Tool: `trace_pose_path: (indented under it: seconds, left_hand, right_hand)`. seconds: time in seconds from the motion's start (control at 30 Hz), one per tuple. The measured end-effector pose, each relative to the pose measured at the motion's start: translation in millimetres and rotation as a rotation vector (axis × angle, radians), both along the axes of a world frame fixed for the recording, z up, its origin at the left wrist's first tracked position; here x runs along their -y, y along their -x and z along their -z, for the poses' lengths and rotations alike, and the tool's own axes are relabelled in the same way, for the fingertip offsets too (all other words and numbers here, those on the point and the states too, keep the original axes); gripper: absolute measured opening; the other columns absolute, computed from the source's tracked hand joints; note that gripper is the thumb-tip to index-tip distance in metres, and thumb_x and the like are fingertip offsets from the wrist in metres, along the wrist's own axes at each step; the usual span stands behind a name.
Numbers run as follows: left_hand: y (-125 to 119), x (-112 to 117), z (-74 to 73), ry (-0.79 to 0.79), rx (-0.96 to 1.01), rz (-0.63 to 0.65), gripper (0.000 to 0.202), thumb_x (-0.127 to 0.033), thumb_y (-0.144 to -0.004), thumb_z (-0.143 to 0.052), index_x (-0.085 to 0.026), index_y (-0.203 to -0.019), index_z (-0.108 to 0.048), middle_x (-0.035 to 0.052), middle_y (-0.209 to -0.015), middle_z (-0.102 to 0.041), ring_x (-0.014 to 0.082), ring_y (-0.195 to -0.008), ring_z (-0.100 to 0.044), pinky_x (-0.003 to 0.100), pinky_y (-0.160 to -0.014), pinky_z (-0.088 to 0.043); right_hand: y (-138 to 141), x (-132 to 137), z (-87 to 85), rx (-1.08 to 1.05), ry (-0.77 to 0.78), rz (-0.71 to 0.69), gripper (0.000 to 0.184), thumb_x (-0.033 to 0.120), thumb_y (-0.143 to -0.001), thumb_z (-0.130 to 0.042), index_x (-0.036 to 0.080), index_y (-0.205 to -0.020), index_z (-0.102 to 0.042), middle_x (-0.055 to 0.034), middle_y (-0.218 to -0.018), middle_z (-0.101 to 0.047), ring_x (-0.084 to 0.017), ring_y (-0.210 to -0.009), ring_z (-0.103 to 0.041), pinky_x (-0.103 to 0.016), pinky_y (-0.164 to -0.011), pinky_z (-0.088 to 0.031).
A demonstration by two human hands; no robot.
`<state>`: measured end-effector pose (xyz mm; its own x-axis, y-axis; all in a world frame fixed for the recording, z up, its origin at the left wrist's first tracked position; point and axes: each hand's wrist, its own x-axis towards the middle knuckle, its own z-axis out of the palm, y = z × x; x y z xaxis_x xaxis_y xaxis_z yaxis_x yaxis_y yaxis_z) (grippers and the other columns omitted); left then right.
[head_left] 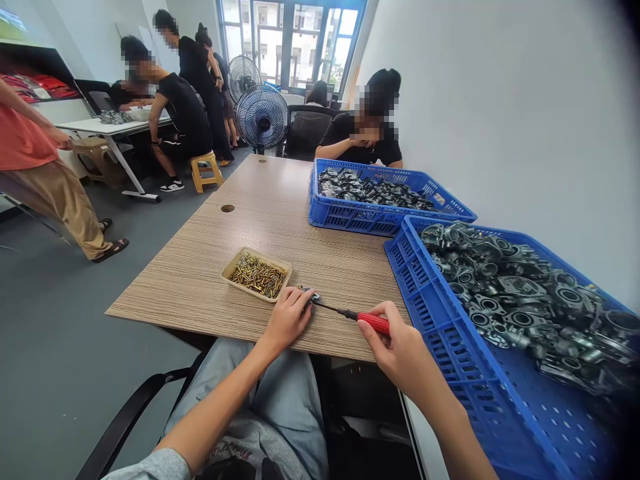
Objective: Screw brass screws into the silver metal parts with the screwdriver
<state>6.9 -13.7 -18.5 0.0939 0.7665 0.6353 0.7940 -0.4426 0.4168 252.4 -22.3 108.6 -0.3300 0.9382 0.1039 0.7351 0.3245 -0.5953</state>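
Note:
My right hand [399, 338] is wrapped round the red handle of a screwdriver [373, 323]. Its dark shaft points left, and the tip meets a small metal part [313, 295] on the wooden table. Over that part lies my left hand [289, 317], its fingers closed on it and pressing it to the tabletop; most of the part is hidden beneath them. Just beyond my left hand stands a cream plastic tray [227, 278] full of small brass-coloured screws [257, 274].
To my right, a blue crate [445, 340] holds many grey metal castings [520, 287]. Another blue crate [360, 219] of similar parts stands behind it. A person [360, 133] sits across the wooden table [200, 267]. Other people and a fan [263, 120] are farther back.

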Motion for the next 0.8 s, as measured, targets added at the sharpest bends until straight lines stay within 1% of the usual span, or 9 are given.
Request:
trace_pose_path:
  seconds: [0.43, 0.6, 0.8]
  left_hand:
    - [0.3, 0.4, -0.3, -0.004, 0.005, 0.005, 0.042, -0.018, -0.104, -0.056, -0.023, -0.146, -0.057, 0.0085, -0.114, -0.070, 0.0273, -0.116, -0.057, 0.045, -0.103, -0.055]
    - [0.3, 0.3, -0.9, -0.007, 0.005, 0.008, 0.043, -0.017, -0.103, -0.057, -0.022, -0.146, -0.057, 0.0084, -0.114, -0.070, 0.0271, -0.115, -0.057, 0.045, -0.103, -0.055]
    - [-0.1, 0.5, -0.8, 0.003, 0.006, 0.005, 0.045, -0.016, -0.102, -0.058, -0.022, -0.146, -0.057, 0.0086, -0.113, -0.071, 0.0271, -0.114, -0.058, 0.044, -0.104, -0.055]
  right_hand:
    - [1.0, 0.5, -0.9, 0.003, 0.018, 0.005, 0.025, 0.053, -0.102, -0.050, 0.028, -0.099, -0.047, 0.0041, -0.061, -0.059, -0.023, -0.052, -0.059, -0.030, -0.056, -0.037]
    - [-0.4, 0.9, 0.2, 0.010, 0.013, 0.007, 0.025, 0.053, -0.102, -0.049, 0.028, -0.099, -0.048, 0.0038, -0.062, -0.061, -0.023, -0.052, -0.060, -0.030, -0.055, -0.037]
    - [-3.2, -1.3, 3.8, 0.055, -0.036, 0.020, 0.030, 0.057, -0.101, -0.051, 0.028, -0.094, -0.048, 0.0017, -0.063, -0.064, -0.023, -0.051, -0.060, -0.030, -0.055, -0.036]
